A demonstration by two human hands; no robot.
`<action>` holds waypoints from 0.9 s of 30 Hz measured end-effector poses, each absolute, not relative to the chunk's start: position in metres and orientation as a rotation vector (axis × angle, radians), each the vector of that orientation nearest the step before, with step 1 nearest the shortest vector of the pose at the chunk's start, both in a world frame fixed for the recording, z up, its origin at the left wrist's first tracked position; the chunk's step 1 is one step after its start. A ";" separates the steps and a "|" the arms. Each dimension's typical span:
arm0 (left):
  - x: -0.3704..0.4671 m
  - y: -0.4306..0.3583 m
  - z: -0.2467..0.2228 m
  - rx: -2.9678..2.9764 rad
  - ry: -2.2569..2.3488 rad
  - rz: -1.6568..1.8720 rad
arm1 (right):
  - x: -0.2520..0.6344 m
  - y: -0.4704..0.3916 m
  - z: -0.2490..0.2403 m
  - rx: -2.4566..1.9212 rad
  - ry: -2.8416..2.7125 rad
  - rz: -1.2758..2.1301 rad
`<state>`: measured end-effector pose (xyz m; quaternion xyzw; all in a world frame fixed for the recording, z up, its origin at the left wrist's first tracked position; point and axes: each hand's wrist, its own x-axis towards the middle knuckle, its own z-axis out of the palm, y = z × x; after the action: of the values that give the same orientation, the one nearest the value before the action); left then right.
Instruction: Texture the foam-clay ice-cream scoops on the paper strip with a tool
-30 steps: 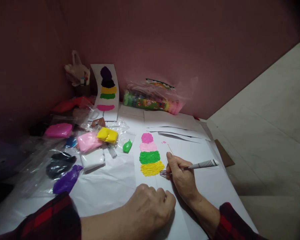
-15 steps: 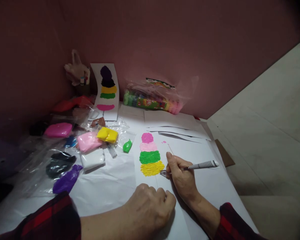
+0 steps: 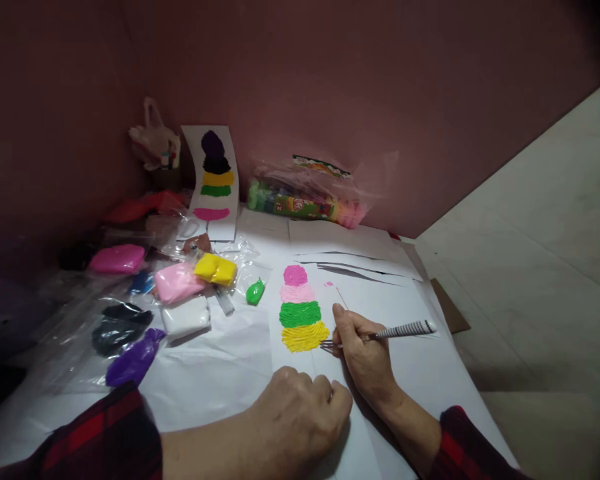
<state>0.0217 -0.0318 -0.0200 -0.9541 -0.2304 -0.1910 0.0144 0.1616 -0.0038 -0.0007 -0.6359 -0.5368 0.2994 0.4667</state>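
Observation:
On a white paper sheet (image 3: 365, 307) lie stacked clay shapes: magenta on top, then light pink, a green band (image 3: 300, 314) and a yellow band (image 3: 305, 337) with ridged lines. My right hand (image 3: 363, 347) grips a fork (image 3: 405, 330) with a patterned handle, its tines at the right edge of the yellow band. Below the shapes, my left hand (image 3: 305, 417) rests on the paper with its fingers curled; whether anything is inside cannot be seen.
Bagged clay, including yellow (image 3: 215, 269), white (image 3: 186, 318) and purple (image 3: 135, 358), covers the left side. A card with coloured bands (image 3: 216, 179) leans at the back, beside a bag of coloured tubes (image 3: 305, 200) against the wall.

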 end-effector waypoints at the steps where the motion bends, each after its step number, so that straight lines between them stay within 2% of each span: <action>1: 0.022 -0.032 -0.019 -2.967 -0.721 -0.603 | 0.162 -0.004 -0.001 -1.559 -1.316 0.735; 27: 0.021 -0.031 -0.016 -2.973 -0.737 -0.634 | 0.162 -0.003 0.000 -1.550 -1.365 0.741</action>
<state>0.0213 -0.0309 -0.0164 -0.9505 -0.2355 -0.2028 0.0070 0.1618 -0.0035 0.0001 -0.6288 -0.5535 0.3005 0.4560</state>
